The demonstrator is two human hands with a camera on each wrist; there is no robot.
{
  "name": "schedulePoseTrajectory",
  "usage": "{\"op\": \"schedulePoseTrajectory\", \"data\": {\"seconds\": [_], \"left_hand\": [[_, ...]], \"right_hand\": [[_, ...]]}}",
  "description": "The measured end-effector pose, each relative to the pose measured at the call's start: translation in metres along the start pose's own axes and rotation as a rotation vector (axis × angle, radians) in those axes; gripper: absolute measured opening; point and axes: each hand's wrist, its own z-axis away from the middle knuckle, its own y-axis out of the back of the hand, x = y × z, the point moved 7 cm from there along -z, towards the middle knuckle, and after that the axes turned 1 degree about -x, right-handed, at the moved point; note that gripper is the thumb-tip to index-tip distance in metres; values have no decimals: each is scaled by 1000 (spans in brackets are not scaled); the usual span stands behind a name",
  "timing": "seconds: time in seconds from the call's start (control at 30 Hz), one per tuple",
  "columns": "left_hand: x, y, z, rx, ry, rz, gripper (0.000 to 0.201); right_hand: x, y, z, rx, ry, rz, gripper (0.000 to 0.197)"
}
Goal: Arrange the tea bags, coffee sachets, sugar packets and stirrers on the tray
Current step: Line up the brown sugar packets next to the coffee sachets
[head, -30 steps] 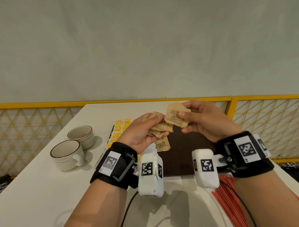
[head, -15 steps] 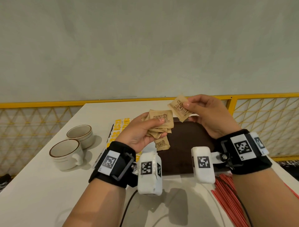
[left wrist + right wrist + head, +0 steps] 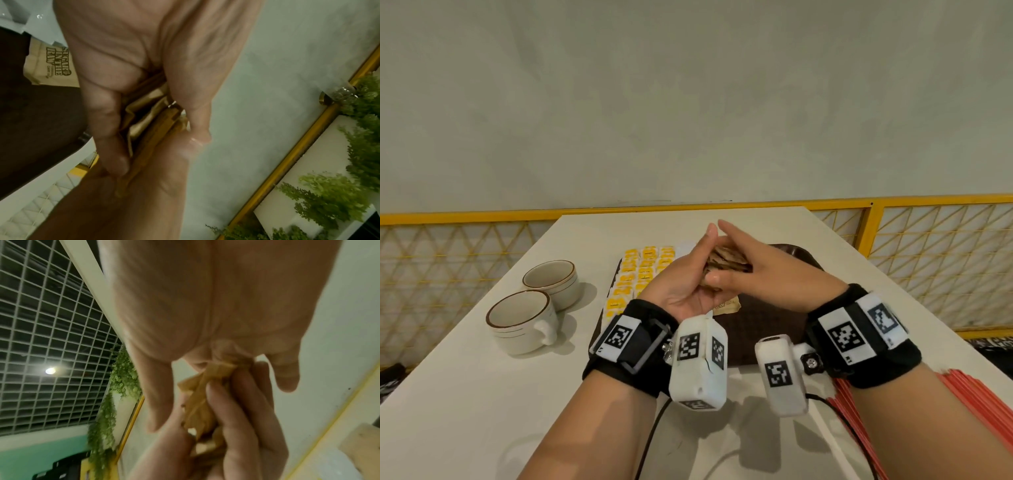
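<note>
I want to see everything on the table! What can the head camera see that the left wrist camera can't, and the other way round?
Only the head view shows the two cups, the yellow sachets, the red stirrers and the right hand from above. Only the left wrist view shows the green plants and the words "Sugar in the Raw" on the loose sugar packet. Both show the left hand holding the stack of brown sugar packets over the dark tray.

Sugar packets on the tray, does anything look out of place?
One brown sugar packet lies alone and crooked on the brown tray, below the bunch held between both hands. The yellow sachets sit in neat rows.
</note>
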Motion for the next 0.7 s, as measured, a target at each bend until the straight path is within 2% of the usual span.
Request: {"op": "schedulePoseTrajectory", "data": {"seconds": [0.1, 0.17, 0.27, 0.37, 0.47, 0.6, 0.7], "left_hand": [[-5, 3, 0, 12, 80, -38, 70], [-6, 7, -1, 33, 106, -71, 77], [-4, 10, 0, 52, 111, -74, 78], [-3, 10, 1, 73, 87, -15, 78], [-3, 11, 0, 80, 75, 23, 79], [-2, 12, 0, 80, 58, 23, 81], [-3, 14, -1, 91, 61, 27, 83]], "right_hand": [[-2, -11, -1, -51, 15, 135, 83], [-1, -12, 1, -74, 2, 140, 82], [-1, -12, 3, -120, 18, 66, 79], [-2, -13, 2, -91, 12, -71, 65], [1, -12, -2, -61, 26, -96, 52], [0, -13, 0, -76, 14, -248, 53], [1, -13, 0, -71, 15, -286, 37]]}}
